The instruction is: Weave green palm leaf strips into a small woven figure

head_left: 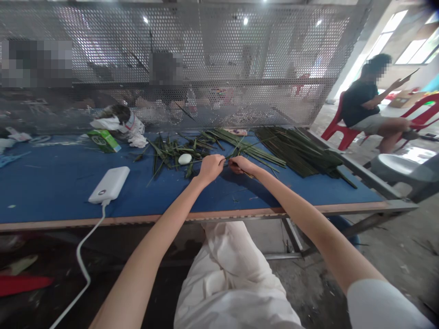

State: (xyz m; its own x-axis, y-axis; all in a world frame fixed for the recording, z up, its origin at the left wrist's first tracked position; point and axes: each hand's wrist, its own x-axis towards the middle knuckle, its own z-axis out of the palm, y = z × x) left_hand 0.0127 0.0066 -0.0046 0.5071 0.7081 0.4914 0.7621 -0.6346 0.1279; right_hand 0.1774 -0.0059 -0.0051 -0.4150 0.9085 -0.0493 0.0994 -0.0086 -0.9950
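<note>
My left hand (211, 168) and my right hand (240, 165) are close together above the blue table top (154, 194), fingers pinched on a narrow green leaf strip (248, 147). Part of the strip is hidden by my fingers. A loose heap of cut green leaves (168, 153) lies just left of my hands, around a white egg-shaped object (184, 158). To the right, long dark green leaves lie side by side in a wide bundle (295, 151).
A white power bank (109, 184) with a white cable lies on the table, near a green-and-white carton (104, 140) and crumpled white plastic (118, 123). A perforated metal screen (206, 55) rises behind. A person (361, 103) sits on a red plastic chair at right.
</note>
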